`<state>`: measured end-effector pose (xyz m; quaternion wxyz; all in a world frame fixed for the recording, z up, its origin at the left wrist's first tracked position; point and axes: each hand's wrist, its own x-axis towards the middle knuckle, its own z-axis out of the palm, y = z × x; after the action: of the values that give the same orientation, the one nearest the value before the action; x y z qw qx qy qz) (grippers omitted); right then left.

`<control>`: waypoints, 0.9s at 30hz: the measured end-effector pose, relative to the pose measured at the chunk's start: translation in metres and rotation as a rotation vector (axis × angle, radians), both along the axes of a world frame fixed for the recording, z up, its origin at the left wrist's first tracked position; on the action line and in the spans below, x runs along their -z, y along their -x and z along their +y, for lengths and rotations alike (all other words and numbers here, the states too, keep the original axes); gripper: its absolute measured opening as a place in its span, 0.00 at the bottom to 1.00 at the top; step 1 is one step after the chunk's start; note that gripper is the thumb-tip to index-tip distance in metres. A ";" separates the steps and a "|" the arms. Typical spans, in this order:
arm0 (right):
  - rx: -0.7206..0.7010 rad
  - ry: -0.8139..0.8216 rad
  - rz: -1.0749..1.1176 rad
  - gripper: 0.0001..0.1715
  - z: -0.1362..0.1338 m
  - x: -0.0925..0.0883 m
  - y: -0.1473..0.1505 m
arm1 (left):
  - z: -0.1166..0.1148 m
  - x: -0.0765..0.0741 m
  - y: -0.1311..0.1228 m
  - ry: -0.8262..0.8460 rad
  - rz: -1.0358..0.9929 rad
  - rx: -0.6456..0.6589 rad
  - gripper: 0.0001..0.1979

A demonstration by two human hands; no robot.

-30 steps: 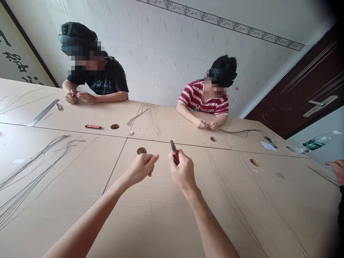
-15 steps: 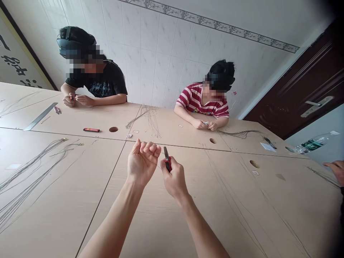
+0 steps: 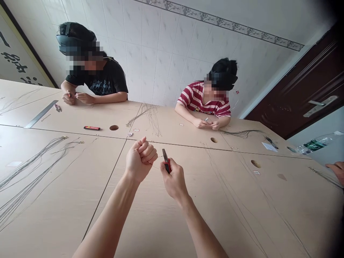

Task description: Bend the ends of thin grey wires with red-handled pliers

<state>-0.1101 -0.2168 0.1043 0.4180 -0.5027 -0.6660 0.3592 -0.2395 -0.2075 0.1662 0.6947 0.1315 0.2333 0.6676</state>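
My right hand is wrapped round pliers with red-and-black handles, their dark jaws pointing up and away from me. Just to the left, my left hand is curled closed, palm side partly towards me, with the thumb raised by the bent fingers. Faint thin strands show in the gap between the left fingers and the pliers, too fine to identify. What the left fingers hold is hidden. Both hands are above the wooden table, close together but apart.
Bundles of thin dark cords lie at left, more cords beyond my hands. A red-black cylinder, metal ruler and plastic bottle are around. Two people sit opposite; another person's hand shows at right. The table has round holes.
My left fingers have curled from a loose, half-open pose into a closed fist, and that hand has shifted slightly left. My right hand keeps its hold on the pliers.
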 end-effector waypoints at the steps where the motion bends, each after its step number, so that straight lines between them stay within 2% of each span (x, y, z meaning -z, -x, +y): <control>1: -0.002 -0.001 -0.003 0.15 0.000 0.000 -0.001 | 0.001 0.000 0.001 -0.001 0.020 0.003 0.26; 13: 0.019 -0.011 0.002 0.12 0.002 0.006 -0.004 | 0.005 0.001 0.001 0.034 0.002 -0.010 0.25; 27: 0.012 0.016 0.006 0.15 0.001 0.003 -0.005 | 0.006 0.003 0.003 0.052 0.003 -0.018 0.25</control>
<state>-0.1050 -0.2155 0.1018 0.4180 -0.5090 -0.6588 0.3635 -0.2426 -0.2016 0.1630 0.6915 0.1121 0.2528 0.6674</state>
